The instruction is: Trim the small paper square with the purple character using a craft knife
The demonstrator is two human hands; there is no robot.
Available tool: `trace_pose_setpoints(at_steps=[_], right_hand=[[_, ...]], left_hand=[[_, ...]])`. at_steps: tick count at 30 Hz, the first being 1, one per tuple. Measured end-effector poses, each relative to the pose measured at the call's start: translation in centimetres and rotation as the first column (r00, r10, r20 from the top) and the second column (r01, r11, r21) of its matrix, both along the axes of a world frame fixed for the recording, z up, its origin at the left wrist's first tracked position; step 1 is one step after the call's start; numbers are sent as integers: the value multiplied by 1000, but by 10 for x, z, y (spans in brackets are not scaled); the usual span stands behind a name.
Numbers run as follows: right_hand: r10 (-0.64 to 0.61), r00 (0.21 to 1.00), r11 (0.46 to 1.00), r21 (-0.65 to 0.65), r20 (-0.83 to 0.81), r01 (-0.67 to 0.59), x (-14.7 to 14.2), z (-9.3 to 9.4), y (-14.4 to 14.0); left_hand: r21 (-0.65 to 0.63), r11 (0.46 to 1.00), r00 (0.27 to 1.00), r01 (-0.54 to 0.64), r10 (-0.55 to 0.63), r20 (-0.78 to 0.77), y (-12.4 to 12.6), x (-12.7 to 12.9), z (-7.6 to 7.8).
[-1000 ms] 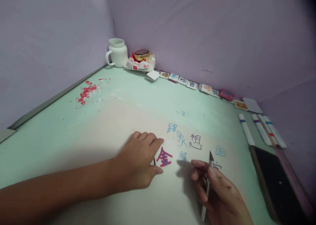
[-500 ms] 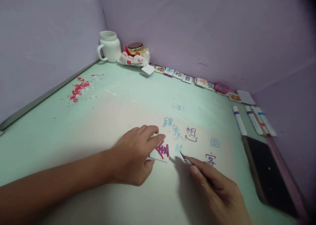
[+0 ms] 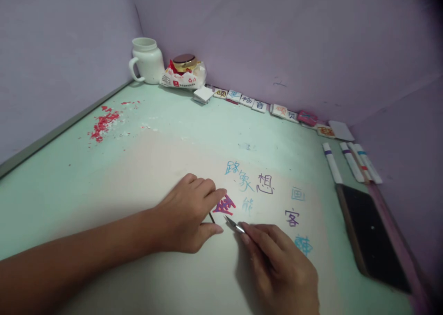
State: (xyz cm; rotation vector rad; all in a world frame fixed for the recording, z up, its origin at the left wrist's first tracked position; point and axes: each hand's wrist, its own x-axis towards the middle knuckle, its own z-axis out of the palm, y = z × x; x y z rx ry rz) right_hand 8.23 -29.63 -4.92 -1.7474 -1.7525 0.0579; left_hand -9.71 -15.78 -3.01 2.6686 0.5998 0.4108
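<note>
Left hand (image 3: 188, 213): fingers moderately apart, holding between forefinger and thumb a small, flat white card (image 3: 224, 205) marked with a red-and-purple character, partly covered, on the mint-green bench (image 3: 194, 121). Right: slim silver metal knife (image 3: 237, 226), pointed tip near the character; contact cannot be determined. Right hand (image 3: 284, 264): fingers closed narrowly around its handle.
</note>
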Motion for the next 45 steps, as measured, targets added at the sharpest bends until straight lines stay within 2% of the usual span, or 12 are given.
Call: trace_pose_setpoints(at_steps=[6,11,19,23,29,45], right_hand=[[-60,996,997,54,67,56,-6,1,3],[-90,984,994,-54,152,100,-4,7,3],[-72,990,995,-55,122,79,1,8,4],[-44,965,996,-62,258,62,4,12,6],[58,908,998,-24,416,-53,13,15,11],[198,890,978,-148,410,-149,24,23,30]], left_hand=[[29,1000,1000,-3,4,-4,-1,1,-1],[17,1000,1000,6,-6,-10,-1,1,0],[14,1000,1000,12,-12,-1,-2,3,2],[9,1000,1000,4,-4,16,-3,3,3],[13,1000,1000,8,-8,-8,-3,4,2],[8,999,999,31,-31,-4,-2,2,2]])
